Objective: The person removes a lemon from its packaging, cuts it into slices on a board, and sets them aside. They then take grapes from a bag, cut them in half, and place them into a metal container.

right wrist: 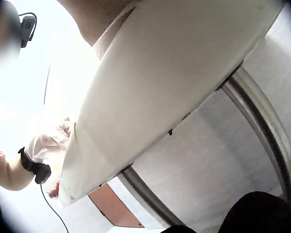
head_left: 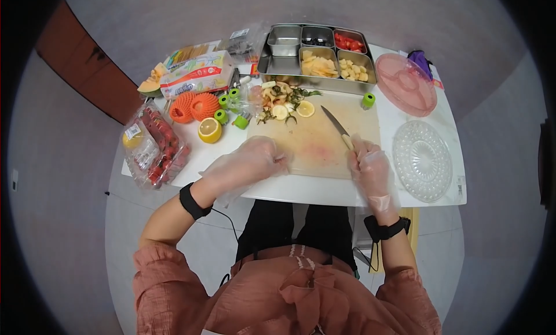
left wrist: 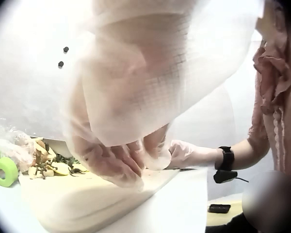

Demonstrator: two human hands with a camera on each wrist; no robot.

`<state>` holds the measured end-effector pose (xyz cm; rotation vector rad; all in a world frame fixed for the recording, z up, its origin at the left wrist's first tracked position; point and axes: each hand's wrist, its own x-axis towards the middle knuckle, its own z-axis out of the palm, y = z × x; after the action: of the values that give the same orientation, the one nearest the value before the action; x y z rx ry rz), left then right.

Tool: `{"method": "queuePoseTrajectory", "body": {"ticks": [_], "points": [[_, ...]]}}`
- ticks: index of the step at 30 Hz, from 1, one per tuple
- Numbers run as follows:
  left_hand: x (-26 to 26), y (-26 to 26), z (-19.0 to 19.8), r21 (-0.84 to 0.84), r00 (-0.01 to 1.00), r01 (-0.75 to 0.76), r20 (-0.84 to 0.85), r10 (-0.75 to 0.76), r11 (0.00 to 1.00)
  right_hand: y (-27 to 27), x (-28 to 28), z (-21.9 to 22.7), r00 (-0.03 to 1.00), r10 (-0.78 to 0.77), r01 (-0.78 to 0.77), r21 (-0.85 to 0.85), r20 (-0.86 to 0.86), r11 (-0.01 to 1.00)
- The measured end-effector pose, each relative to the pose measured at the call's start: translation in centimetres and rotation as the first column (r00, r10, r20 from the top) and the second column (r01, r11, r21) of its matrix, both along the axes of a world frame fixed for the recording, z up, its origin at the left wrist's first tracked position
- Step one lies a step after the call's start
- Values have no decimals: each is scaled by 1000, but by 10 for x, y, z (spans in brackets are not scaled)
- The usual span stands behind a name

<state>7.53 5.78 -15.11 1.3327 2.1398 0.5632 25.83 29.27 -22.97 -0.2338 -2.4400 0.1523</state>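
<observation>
Both hands wear clear plastic gloves. In the head view my right hand grips the light handle of a knife, its blade pointing away and left over the cutting board. My left hand is at the board's near left edge. In the left wrist view the left hand's fingers hang loosely curled close over the board, with nothing seen in them. At the back of the board lie fruit peels and green tops, beside a lemon slice. Pinkish juice stains the board's middle.
Behind the board stands a steel tray of cut fruit in small pans. To the right are a pink divided plate and a clear glass plate. Leftward sit a half lemon, orange foam nets and a strawberry box.
</observation>
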Motion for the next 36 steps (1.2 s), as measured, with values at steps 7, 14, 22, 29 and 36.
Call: {"method": "queuePoseTrajectory", "body": {"ticks": [7,14,22,29,36], "points": [[4,2,-21,153,996,62,-70,-51,986,-2,5,1,996,-84,82,45,35,996],[-6,17,-26,448,865,246,-502,15,859,-3,2,3,1000,-3,3,-97,6,995],[-29,46,-63,230,749,145,-661,45,962,-1,3,-2,1000,4,-2,-97,22,995],[-27,40,-59,312,670,293,-741,39,904,-3,3,6,997,8,2,-131,73,991],[-32,48,-43,413,805,37,-552,217,910,-3,2,8,999,50,-48,-142,15,989]]}}
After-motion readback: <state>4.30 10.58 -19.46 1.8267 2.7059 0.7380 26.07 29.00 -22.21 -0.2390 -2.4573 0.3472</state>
